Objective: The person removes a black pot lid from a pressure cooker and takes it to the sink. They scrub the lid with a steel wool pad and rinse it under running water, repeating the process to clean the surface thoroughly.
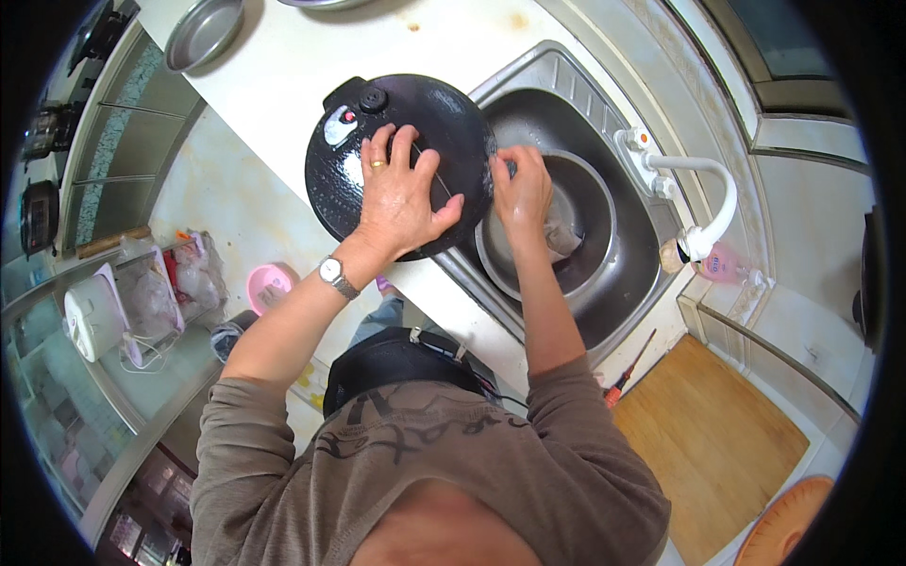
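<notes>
A round, wet black pressure cooker lid [453, 120] lies on the white countertop [276, 92] at the left edge of the sink. My left hand [400, 184], with a ring and a wristwatch, rests spread over the lid's middle, where a thin wire-like piece shows beside the fingers. At the lid's right rim is my right hand [522, 187], fingers bent around a small bluish thing, mostly hidden, that I cannot name. Below that hand, a round metal basin [607, 212] stands in the stainless steel sink [637, 283] with a pale cloth [563, 239] inside.
A white faucet [718, 177] rises right of the sink, near a pink soap bottle [725, 262]. A red-handled screwdriver [623, 378] lies by a wooden cutting board [715, 439]. Metal bowl [205, 32] stands upper left; pink basin [270, 286] sits lower left.
</notes>
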### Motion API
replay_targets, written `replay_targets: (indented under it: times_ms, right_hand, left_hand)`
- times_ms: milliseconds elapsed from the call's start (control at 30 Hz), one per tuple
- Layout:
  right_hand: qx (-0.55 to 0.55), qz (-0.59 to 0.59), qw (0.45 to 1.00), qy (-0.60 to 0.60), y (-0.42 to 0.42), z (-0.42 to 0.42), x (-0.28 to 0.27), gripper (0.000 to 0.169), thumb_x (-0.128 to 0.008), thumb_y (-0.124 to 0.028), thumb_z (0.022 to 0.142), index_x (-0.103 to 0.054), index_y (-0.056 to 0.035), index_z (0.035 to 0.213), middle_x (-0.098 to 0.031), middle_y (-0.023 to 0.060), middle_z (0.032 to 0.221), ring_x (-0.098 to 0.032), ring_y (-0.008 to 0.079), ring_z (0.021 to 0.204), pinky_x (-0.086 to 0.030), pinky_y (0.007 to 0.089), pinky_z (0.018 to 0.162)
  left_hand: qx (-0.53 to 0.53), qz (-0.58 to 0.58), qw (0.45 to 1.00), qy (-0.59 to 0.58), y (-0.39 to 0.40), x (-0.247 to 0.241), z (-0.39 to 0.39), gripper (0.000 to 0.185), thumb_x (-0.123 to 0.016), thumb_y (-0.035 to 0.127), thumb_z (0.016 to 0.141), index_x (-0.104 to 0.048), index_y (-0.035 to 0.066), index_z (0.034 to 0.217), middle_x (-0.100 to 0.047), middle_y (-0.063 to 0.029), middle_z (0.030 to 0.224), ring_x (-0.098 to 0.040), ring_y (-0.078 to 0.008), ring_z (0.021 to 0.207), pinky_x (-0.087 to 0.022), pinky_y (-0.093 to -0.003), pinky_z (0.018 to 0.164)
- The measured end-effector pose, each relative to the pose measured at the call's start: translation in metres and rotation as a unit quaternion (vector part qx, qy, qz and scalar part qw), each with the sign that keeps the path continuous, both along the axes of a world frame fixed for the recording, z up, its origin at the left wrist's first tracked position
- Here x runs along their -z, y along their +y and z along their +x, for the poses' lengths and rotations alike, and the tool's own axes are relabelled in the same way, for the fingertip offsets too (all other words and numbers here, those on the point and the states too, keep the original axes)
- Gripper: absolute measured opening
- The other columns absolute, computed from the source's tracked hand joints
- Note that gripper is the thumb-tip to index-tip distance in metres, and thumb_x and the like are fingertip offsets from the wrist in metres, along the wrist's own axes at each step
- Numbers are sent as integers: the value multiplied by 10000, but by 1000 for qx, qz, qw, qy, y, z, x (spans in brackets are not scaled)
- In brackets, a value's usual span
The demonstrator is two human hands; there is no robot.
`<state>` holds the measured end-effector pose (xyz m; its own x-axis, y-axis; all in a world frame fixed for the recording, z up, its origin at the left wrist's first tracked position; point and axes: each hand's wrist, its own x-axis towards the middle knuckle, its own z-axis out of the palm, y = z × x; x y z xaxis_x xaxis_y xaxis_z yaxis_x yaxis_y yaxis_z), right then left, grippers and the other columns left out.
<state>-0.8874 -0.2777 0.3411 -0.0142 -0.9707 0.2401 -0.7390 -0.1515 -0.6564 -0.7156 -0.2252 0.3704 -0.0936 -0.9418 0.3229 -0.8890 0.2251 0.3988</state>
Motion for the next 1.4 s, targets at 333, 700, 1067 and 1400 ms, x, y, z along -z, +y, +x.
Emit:
replay_targets:
  times_ms: [333, 700, 1067, 1400]
  right_hand:
    - [-31, 40, 998, 22, -65, 10, 0, 122, -628, -192, 817, -608, -78, 781, -615, 127, 875, -606, 366, 837, -471, 466, 715]
    - [-131, -44, 983, 122, -103, 55, -3, 121, -603, -200, 837, -663, -97, 813, -634, 117, 918, -632, 347, 839, -504, 445, 726]
    - [-165, -77, 979, 97, -56, 25, -12, 100, -618, -176, 814, -660, -94, 775, -605, 87, 869, -613, 327, 786, -505, 436, 701]
    - [-202, -106, 953, 198, -75, 82, -15, 115, -596, -191, 842, -664, -108, 801, -600, 76, 913, -607, 317, 799, -518, 433, 684]
  left_hand:
    - [2, 14, 1000, -19, -2, 0, -4, 459, -703, 367, 672, -586, 45, 978, -424, -218, 1232, -327, -430, 1228, -294, -536, 1031]
    - [20, 10, 1000, -10, -1, -4, -2, 459, -707, 357, 654, -582, 41, 962, -440, -226, 1210, -336, -444, 1217, -311, -537, 1022]
    - [14, -11, 1000, 20, 1, -2, 1, 471, -710, 372, 641, -601, 32, 948, -439, -233, 1214, -333, -442, 1214, -301, -543, 1027]
    - [7, -1, 1000, 16, 2, 2, 4, 485, -706, 385, 654, -587, 33, 965, -428, -233, 1226, -330, -453, 1217, -269, -578, 1032]
